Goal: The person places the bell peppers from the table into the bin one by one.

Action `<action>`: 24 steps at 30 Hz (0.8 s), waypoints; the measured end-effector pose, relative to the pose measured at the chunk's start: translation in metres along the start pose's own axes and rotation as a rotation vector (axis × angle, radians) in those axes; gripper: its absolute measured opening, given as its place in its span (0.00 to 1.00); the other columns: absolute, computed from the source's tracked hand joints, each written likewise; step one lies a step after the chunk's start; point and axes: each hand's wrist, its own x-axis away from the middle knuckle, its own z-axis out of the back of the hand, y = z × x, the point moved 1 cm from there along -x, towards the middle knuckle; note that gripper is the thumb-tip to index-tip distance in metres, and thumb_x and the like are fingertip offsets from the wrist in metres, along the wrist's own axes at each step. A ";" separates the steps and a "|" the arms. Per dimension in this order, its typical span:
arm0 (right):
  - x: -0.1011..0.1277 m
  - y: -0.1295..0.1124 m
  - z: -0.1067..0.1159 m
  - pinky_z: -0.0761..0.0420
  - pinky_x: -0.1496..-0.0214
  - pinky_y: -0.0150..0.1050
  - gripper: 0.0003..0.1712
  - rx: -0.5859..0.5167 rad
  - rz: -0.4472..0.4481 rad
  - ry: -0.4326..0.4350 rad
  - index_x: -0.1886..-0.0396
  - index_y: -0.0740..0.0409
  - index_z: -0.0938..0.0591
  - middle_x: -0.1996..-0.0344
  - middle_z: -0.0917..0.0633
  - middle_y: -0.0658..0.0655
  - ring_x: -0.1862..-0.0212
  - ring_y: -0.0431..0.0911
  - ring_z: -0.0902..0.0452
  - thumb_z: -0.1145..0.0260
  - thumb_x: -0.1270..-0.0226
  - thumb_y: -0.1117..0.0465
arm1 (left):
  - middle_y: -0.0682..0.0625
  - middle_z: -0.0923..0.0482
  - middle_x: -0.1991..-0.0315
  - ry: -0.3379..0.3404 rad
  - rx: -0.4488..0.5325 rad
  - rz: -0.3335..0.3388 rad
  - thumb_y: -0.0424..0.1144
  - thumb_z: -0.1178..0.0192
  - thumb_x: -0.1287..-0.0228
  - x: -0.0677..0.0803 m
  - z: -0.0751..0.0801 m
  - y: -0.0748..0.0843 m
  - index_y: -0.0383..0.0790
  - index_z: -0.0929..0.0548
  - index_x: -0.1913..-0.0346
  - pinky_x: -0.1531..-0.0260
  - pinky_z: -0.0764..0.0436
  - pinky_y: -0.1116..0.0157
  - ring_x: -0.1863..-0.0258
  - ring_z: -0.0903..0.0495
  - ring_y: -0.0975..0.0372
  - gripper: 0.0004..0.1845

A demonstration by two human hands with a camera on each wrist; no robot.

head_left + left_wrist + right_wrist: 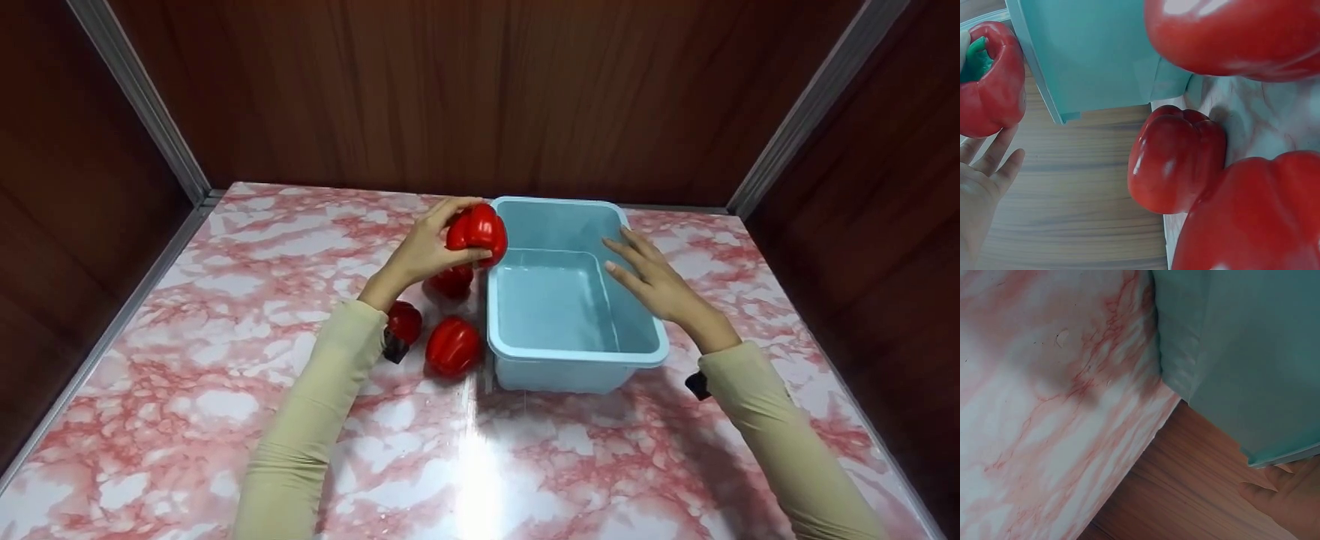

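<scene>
My left hand [426,251] grips a red bell pepper [477,232] in the air at the left rim of a light blue plastic tub [577,352]. In the left wrist view that held pepper [991,79] shows its green stem beside my palm [982,191]. Three more red peppers lie on the marble table left of the tub: one [452,283] under the held one, one [404,322] by my sleeve and one [452,346] nearest me. My right hand [651,279] rests with straight fingers on the tub's right rim. Nothing lies in the tub.
The pink and white marble tabletop [187,420] is boxed in by dark wood panels [480,90] at the back and both sides, with metal corner strips [142,97]. The right wrist view shows the tub's outer wall [1241,354] and the table's edge.
</scene>
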 end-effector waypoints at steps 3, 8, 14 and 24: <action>0.000 -0.001 0.000 0.59 0.34 0.68 0.32 -0.003 0.003 0.001 0.29 0.40 0.41 0.26 0.55 0.54 0.27 0.56 0.65 0.53 0.31 0.39 | 0.56 0.30 0.42 0.000 -0.002 0.006 0.55 0.30 0.54 0.000 0.000 0.001 0.58 0.31 0.39 0.46 0.25 0.59 0.43 0.31 0.63 0.36; 0.001 -0.003 0.000 0.59 0.34 0.68 0.32 0.002 0.014 0.002 0.29 0.41 0.41 0.26 0.55 0.54 0.27 0.56 0.65 0.53 0.30 0.40 | 0.55 0.30 0.42 -0.003 0.000 0.000 0.53 0.29 0.54 -0.001 -0.001 0.002 0.50 0.30 0.38 0.45 0.25 0.61 0.43 0.31 0.62 0.38; 0.001 -0.002 0.000 0.59 0.34 0.67 0.32 0.003 0.013 0.002 0.29 0.41 0.41 0.26 0.55 0.54 0.27 0.56 0.64 0.53 0.30 0.40 | 0.55 0.30 0.42 0.001 -0.013 -0.002 0.54 0.29 0.54 -0.002 -0.002 0.004 0.50 0.30 0.38 0.47 0.25 0.61 0.43 0.31 0.63 0.38; 0.001 -0.002 0.000 0.59 0.34 0.68 0.32 0.002 0.003 0.000 0.29 0.41 0.41 0.26 0.55 0.54 0.27 0.56 0.65 0.53 0.31 0.39 | 0.55 0.30 0.42 0.009 -0.049 -0.017 0.53 0.29 0.54 -0.005 -0.004 0.005 0.51 0.30 0.39 0.46 0.26 0.62 0.43 0.31 0.63 0.37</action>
